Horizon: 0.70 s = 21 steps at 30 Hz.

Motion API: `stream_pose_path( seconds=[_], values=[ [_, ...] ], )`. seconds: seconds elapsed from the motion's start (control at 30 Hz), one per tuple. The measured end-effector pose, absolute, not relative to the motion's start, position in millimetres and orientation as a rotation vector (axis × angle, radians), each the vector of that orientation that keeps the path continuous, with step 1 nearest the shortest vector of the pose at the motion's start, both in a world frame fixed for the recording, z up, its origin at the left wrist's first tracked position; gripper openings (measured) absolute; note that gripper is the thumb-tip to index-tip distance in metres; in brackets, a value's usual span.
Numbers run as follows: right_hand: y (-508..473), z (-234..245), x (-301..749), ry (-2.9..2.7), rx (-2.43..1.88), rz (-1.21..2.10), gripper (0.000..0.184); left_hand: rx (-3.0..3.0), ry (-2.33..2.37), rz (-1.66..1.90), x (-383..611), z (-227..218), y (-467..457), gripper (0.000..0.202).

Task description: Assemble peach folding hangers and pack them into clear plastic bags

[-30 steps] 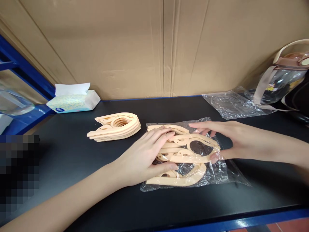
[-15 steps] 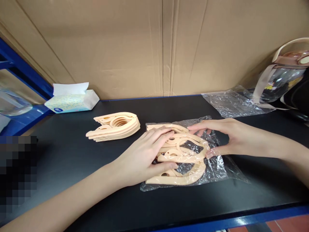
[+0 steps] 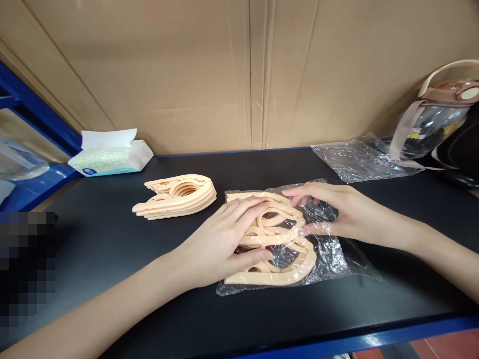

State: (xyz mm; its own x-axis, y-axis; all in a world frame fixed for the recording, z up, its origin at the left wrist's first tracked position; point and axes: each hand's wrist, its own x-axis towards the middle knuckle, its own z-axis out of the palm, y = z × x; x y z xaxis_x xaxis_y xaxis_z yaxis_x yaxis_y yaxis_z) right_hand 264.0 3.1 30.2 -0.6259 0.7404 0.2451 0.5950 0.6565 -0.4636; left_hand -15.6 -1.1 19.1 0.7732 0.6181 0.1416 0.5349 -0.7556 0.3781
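Observation:
A clear plastic bag (image 3: 333,254) lies on the black table (image 3: 112,249) with several peach plastic hangers (image 3: 277,271) inside it. My left hand (image 3: 224,242) rests on the left end of these hangers, fingers stretched over the top and thumb against their near side. My right hand (image 3: 337,212) is on the bag from the right, fingertips and thumb pressing the hangers' right end through the film. A second stack of peach hangers (image 3: 177,195) lies loose to the left, untouched.
A tissue pack (image 3: 110,157) sits at the back left by a blue rack (image 3: 26,119). More clear bags (image 3: 355,159) and a strapped water bottle (image 3: 434,119) lie at the back right. A cardboard wall (image 3: 243,70) closes the back.
My right hand has slid left, pushing the hangers deeper into the bag toward my left hand. The left hand has stayed in place.

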Motion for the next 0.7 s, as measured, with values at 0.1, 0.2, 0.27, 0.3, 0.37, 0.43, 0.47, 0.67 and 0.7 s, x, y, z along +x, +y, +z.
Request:
stream_pose_path(
  seconds=[0.1,0.2,0.27,0.3,0.37,0.43,0.47,0.67,0.7],
  values=[
    [4.8,32.9,268.1,-2.459,-1.069,0.507,0.057,2.645,0.885,0.378,-15.8,19.1,-1.2,0.068],
    [5.0,32.6,267.2,-2.423,-1.075,0.551,0.054,2.652,0.883,0.375,-15.6,18.8,-1.1,0.068],
    [4.0,31.1,264.4,-2.389,-1.076,0.57,0.054,2.659,0.882,0.381,-15.3,18.6,-1.1,0.068],
    [3.3,30.5,263.1,-2.377,-1.076,0.575,0.053,2.661,0.885,0.382,-15.1,18.5,-1.2,0.068],
    [2.1,30.3,261.7,-2.377,-1.076,0.549,0.052,2.658,0.898,0.376,-14.7,18.6,-1.5,0.068],
    [1.6,31.8,262.9,-2.418,-1.076,0.469,0.047,2.65,0.906,0.374,-14.3,18.8,-1.7,0.068],
    [1.8,32.8,264.5,-2.443,-1.07,0.416,0.041,2.647,0.906,0.377,-14.2,18.9,-1.8,0.069],
    [9.0,33.9,277.0,-2.494,-1.015,0.16,0.026,2.65,0.904,0.35,-13.0,20.4,-1.0,0.071],
    [10.6,32.9,278.5,-2.504,-1.02,0.148,0.027,2.654,0.904,0.344,-12.9,20.6,-0.9,0.071]
  ],
)
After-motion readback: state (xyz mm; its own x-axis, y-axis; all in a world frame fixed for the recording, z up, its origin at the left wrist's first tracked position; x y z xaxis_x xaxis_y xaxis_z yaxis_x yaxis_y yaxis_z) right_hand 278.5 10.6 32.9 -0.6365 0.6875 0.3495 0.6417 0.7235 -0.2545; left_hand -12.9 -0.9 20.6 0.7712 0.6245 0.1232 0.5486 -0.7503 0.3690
